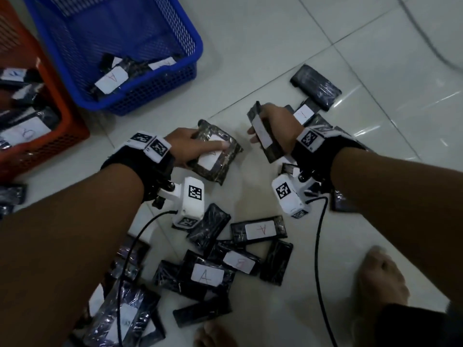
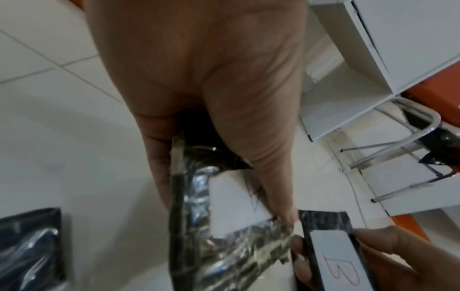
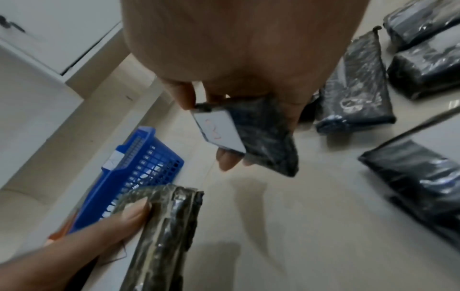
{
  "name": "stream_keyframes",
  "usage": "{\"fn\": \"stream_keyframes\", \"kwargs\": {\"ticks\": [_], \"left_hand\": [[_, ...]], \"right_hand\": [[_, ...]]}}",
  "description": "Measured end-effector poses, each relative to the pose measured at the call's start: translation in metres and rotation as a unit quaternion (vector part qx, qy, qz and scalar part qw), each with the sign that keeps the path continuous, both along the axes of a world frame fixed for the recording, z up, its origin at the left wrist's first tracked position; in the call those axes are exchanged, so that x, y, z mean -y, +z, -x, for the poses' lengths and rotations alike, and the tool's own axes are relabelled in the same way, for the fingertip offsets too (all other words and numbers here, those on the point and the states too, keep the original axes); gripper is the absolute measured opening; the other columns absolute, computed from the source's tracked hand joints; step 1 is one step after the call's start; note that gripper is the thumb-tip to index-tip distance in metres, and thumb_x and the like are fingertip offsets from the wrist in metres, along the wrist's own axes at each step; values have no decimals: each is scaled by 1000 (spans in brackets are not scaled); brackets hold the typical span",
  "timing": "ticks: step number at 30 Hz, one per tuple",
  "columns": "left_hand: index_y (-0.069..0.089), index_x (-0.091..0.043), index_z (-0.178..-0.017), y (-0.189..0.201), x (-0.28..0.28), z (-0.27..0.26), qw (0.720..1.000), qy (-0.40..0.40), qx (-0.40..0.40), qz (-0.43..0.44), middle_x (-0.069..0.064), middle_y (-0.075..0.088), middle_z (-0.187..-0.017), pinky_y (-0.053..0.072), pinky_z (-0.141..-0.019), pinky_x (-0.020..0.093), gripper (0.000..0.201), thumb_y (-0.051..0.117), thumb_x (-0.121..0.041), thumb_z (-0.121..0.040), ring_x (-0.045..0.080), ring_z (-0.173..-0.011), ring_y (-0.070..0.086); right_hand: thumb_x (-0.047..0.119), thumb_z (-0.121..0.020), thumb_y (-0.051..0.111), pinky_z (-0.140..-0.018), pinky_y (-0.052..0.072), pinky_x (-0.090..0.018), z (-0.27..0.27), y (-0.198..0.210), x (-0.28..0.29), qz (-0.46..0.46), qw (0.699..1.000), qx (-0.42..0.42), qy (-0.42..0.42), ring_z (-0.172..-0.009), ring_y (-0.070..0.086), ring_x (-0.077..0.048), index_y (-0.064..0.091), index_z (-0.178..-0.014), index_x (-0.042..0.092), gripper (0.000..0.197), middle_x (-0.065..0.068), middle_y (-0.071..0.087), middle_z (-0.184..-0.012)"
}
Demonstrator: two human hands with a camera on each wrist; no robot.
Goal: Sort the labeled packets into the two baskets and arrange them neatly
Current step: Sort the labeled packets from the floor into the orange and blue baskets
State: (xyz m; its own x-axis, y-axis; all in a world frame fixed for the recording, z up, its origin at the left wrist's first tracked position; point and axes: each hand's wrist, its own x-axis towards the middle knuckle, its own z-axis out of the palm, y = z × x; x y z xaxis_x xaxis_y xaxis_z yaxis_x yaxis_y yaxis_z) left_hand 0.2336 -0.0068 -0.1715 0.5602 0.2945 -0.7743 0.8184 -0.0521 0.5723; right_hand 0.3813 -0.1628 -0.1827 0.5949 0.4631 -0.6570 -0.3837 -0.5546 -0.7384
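My left hand point(image 1: 198, 146) grips a dark plastic-wrapped packet point(image 1: 218, 156) with a white label marked A, thumb across the label; the same A packet point(image 2: 224, 212) fills the left wrist view. My right hand point(image 1: 270, 126) holds a second packet point(image 1: 265, 136) on edge, and its label reads B point(image 2: 341, 269); the B packet point(image 3: 248, 133) also shows in the right wrist view. The blue basket point(image 1: 175, 78) at upper left holds A packets point(image 1: 111, 80). The orange basket point(image 1: 62, 136) at far left holds B packets point(image 1: 25, 132).
Several more wrapped packets point(image 1: 225, 261) lie scattered on the white tiled floor below my hands, and others point(image 1: 315, 87) lie beyond my right hand. Bare feet point(image 1: 380, 274) are at the bottom right. White cabinets point(image 2: 373, 59) and a metal stool frame point(image 2: 410, 126) stand nearby.
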Motion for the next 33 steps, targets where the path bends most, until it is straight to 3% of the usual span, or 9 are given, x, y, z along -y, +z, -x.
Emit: {"fn": "stream_keyframes", "kwargs": {"ticks": [2,5,9,12,15,18,22,27,33], "left_hand": [[73,-21,-103,3,-9,0,999,36,22,-22,0,75,-95,59,-81,36,59,83,-60,-59,17,-85,72],[75,-23,-98,16,-27,0,997,46,45,-52,-3,75,-93,58,-83,37,66,81,-70,-51,17,-86,72],[73,-26,-102,46,-56,3,994,16,79,-72,-6,75,-97,55,-86,36,71,87,-66,-45,17,-93,70],[73,-23,-106,75,-79,11,992,11,106,-71,-5,75,-97,56,-83,31,51,89,-41,-61,14,-93,71],[73,-24,-102,86,-106,27,984,64,111,-121,-4,74,-97,57,-84,31,51,84,-53,-61,13,-89,71],[72,-20,-98,94,-133,41,970,76,100,-207,-2,73,-96,56,-86,33,53,75,-63,-67,15,-87,69],[68,-17,-99,109,-163,73,933,55,100,-342,-1,67,-92,46,-65,20,38,66,-52,-84,8,-75,59],[61,-22,-112,100,-190,118,863,135,130,-469,-7,65,-106,47,-84,30,42,63,-52,-83,14,-97,60],[65,-19,-95,92,-185,84,890,26,115,-440,-7,63,-81,41,-61,17,29,77,-40,-77,5,-70,56]], "right_hand": [[34,-97,44,-55,48,-30,1,11,-7,-17,998,-66,-15,-62,63,-29,59,-100,1,36,-19,67,-86],[49,-94,51,-53,49,-29,3,29,-21,-23,997,-65,20,-61,64,-28,61,-104,4,47,-18,68,-85],[24,-92,62,-53,47,-27,9,55,-46,-4,994,43,103,-59,67,-21,62,-88,11,14,-11,64,-85],[22,-93,60,-55,51,-24,9,71,-70,27,947,205,246,-69,71,-14,60,-87,21,6,-1,64,-85],[27,-94,56,-72,54,-29,13,85,-99,34,881,326,340,-85,69,-21,58,-97,20,8,-3,66,-94],[25,-92,58,-71,47,-33,16,87,-124,-19,840,419,345,-85,62,-28,58,-106,10,20,-7,66,-94],[32,-92,61,-68,47,-34,27,83,-152,-55,813,451,365,-82,57,-26,52,-120,19,33,5,57,-93],[27,-97,53,-79,47,-36,37,80,-177,-84,787,512,335,-102,56,-27,52,-128,20,32,-5,55,-120],[23,-97,51,-77,40,-31,16,79,-199,-75,749,551,359,-104,56,-26,52,-127,20,30,-2,54,-121]]}}
